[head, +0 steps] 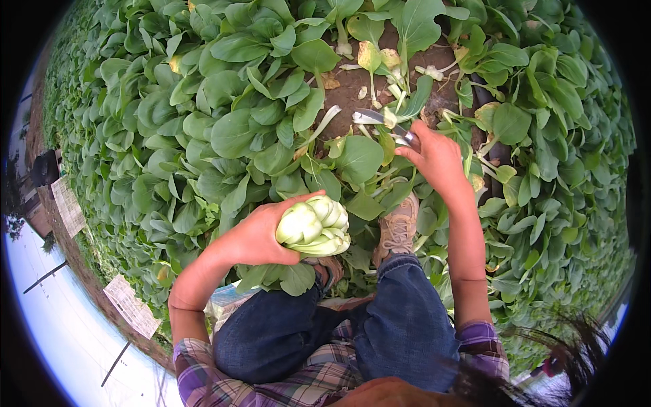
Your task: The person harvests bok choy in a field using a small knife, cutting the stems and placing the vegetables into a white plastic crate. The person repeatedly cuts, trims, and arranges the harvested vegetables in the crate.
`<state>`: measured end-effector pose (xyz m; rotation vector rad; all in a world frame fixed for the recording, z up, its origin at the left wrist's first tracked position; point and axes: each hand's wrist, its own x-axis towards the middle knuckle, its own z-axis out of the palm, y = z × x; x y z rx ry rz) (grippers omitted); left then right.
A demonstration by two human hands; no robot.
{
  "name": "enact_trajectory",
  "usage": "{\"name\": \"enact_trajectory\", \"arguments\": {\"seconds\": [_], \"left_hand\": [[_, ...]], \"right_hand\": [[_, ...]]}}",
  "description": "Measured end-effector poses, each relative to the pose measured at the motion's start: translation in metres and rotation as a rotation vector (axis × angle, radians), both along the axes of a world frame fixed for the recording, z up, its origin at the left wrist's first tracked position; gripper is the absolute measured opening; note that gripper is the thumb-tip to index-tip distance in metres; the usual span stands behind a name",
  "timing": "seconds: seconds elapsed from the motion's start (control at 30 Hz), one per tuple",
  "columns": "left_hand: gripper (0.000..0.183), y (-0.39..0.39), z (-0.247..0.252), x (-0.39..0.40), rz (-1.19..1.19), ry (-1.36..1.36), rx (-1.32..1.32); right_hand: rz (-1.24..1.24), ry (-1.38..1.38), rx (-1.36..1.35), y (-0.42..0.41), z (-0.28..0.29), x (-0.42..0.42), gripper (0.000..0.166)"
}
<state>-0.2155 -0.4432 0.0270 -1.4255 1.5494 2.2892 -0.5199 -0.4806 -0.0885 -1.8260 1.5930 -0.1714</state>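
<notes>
In the head view, my left hand (259,231) is closed around a bundle of bok choy heads (315,226), their pale bases facing up and their green leaves hanging below near my knee. My right hand (432,155) grips a knife (376,117) with a metal blade; its handle is mostly hidden in my fingers. The blade lies low over the soil among cut stalks, and a small pale stub with a green leaf (417,99) rests against it. A broad green leaf (359,158) spreads just below the blade.
Dense bok choy plants (168,127) grow on both sides. Bare soil (351,96) shows ahead, strewn with cut stalks and a yellowed leaf (368,56). My shoe (399,226) stands among leaves. Pale crates (131,307) lie along the field's left edge. A dark strip (496,163) runs at right.
</notes>
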Motion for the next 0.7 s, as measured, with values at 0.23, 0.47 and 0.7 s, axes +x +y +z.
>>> {"name": "enact_trajectory", "arguments": {"seconds": [0.23, 0.47, 0.7], "left_hand": [[0.094, -0.009, -0.009, -0.026, -0.221, -0.096, -0.196], [0.104, -0.003, -0.014, -0.014, -0.361, -0.355, -0.399], [0.104, 0.002, -0.074, 0.018, -0.545, -0.75, -0.508]], "right_hand": [[0.277, -0.055, 0.031, -0.01, -0.021, 0.069, 0.031], [0.283, 0.268, 0.111, 0.008, -0.011, -0.042, 0.025], [0.114, -0.159, 0.043, -0.009, 0.012, 0.009, 0.027]]}}
